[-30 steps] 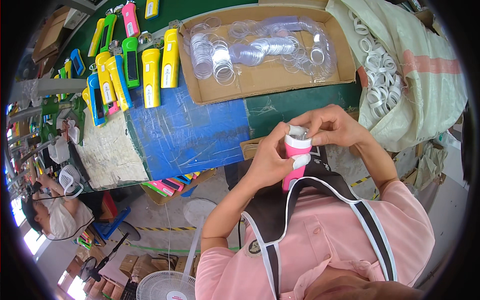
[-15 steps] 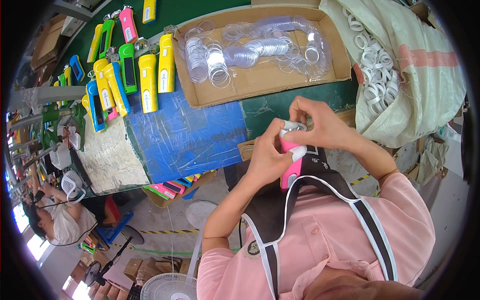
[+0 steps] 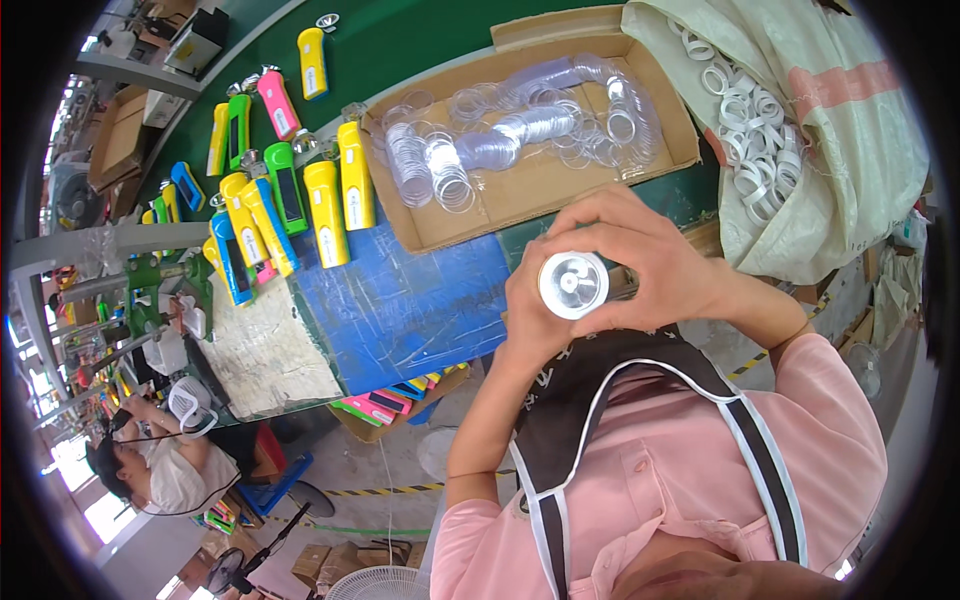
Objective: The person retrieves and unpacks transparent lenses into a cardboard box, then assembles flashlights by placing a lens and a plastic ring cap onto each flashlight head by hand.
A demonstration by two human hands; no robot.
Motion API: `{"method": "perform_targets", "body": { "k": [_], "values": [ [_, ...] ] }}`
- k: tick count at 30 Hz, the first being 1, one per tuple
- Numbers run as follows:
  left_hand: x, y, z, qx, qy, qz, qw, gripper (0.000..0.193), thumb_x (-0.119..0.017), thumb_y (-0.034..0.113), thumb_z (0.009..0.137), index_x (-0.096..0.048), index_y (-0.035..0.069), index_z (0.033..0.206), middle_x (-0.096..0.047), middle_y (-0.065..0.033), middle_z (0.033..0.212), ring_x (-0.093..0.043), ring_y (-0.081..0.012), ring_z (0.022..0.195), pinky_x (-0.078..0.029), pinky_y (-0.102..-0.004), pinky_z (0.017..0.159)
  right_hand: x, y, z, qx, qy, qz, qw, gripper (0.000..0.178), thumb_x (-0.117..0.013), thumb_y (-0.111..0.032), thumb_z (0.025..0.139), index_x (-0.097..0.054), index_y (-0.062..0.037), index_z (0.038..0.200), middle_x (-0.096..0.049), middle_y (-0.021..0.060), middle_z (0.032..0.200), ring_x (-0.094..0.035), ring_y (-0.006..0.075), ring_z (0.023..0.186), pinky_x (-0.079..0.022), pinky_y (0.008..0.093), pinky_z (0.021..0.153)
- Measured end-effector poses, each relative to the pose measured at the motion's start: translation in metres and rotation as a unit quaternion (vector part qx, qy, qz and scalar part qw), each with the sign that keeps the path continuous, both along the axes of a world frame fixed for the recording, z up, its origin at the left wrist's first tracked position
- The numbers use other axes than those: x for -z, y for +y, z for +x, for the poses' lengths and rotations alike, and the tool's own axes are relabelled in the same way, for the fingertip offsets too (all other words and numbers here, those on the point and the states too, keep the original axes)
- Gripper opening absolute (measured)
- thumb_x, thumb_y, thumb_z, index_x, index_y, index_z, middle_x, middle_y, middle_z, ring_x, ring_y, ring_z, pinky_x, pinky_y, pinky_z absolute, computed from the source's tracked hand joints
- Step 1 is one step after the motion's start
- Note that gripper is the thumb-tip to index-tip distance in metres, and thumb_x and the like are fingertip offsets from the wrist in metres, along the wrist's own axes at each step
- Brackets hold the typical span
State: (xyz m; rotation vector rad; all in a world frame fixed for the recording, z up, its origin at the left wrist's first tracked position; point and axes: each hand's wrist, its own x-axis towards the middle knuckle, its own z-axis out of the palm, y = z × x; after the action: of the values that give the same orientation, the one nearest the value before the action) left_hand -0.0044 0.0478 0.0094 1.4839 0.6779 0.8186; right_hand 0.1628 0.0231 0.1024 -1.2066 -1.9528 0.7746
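Note:
A flashlight [image 3: 573,284] is between my two hands in front of my apron, its round silver reflector with a white rim turned up toward me. My left hand [image 3: 530,312] is wrapped round it from the left, and its body is mostly hidden. My right hand [image 3: 655,258] curves over from the right, with thumb and fingers closed on the rim. Beyond my hands, a shallow cardboard box [image 3: 500,222] contains many clear round discs [image 3: 535,122]. To the right of it, an open woven sack [image 3: 835,150] has a pile of white rings [image 3: 760,150] in it.
Several yellow, green, pink and blue flashlights [image 3: 325,215] lie on the green table [image 3: 380,30] at the left. Under the table edge stands a carton of colourful flashlight bodies [image 3: 395,398]. A co-worker [image 3: 175,470] sits at far left, near a white fan [image 3: 190,403].
The flashlight has tipped so that its head faces me; its pink body showed before. My right hand has shifted from the top of the head to its right rim.

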Motion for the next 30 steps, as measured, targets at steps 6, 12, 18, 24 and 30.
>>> {"method": "perform_targets", "body": {
  "k": [6,12,18,24,30],
  "values": [
    [0.039,-0.003,0.029,-0.170,-0.058,0.020,0.984,0.029,-0.073,0.007,0.081,-0.057,0.004,0.105,-0.061,-0.0084,0.097,-0.062,-0.0174,0.085,-0.051,-0.0290,0.074,0.022,-0.003,-0.015,0.156,-0.082,0.159,0.971,0.063,-0.090,-0.027,0.058,-0.063,-0.0032,0.110,-0.060,0.0120,0.110,-0.057,0.0316,0.102,-0.045,0.0424,0.090],
    [0.012,0.011,0.010,-0.052,-0.033,0.023,0.998,0.055,-0.085,0.016,0.073,-0.053,0.003,0.116,-0.062,-0.0050,0.102,-0.060,-0.0128,0.093,-0.050,-0.0293,0.080,0.016,0.003,-0.005,0.153,-0.051,0.167,0.973,0.062,-0.089,-0.026,0.058,-0.062,-0.0033,0.109,-0.060,0.0110,0.107,-0.057,0.0290,0.101,-0.044,0.0404,0.089],
    [-0.021,0.031,0.023,0.035,0.036,-0.066,0.997,0.041,-0.077,0.014,0.077,-0.058,0.002,0.111,-0.064,-0.0045,0.090,-0.060,-0.0122,0.082,-0.051,-0.0288,0.075,-0.012,0.069,0.019,0.021,0.219,-0.013,0.975,0.023,-0.071,-0.013,0.080,-0.067,-0.0019,0.100,-0.065,0.0097,0.100,-0.061,0.0201,0.094,-0.047,0.0313,0.084],
    [-0.045,0.125,0.054,-0.062,0.087,-0.037,0.994,0.049,-0.080,0.019,0.077,-0.055,0.000,0.116,-0.062,-0.0068,0.090,-0.062,-0.0165,0.085,-0.051,-0.0308,0.075,-0.032,0.163,0.026,0.169,0.149,0.097,0.969,0.022,-0.067,-0.019,0.088,-0.068,0.0005,0.097,-0.068,0.0099,0.089,-0.063,0.0163,0.081,-0.050,0.0289,0.074],
    [-0.028,0.342,0.039,-0.209,0.224,0.191,0.933,0.089,-0.080,0.036,0.077,-0.033,0.000,0.143,-0.048,-0.0212,0.130,-0.056,-0.0308,0.109,-0.049,-0.0408,0.090,-0.001,0.333,0.167,0.227,-0.111,0.173,0.952,0.033,-0.068,-0.030,0.089,-0.068,-0.0006,0.104,-0.068,0.0110,0.099,-0.065,0.0213,0.089,-0.051,0.0309,0.082]
  ]
}}
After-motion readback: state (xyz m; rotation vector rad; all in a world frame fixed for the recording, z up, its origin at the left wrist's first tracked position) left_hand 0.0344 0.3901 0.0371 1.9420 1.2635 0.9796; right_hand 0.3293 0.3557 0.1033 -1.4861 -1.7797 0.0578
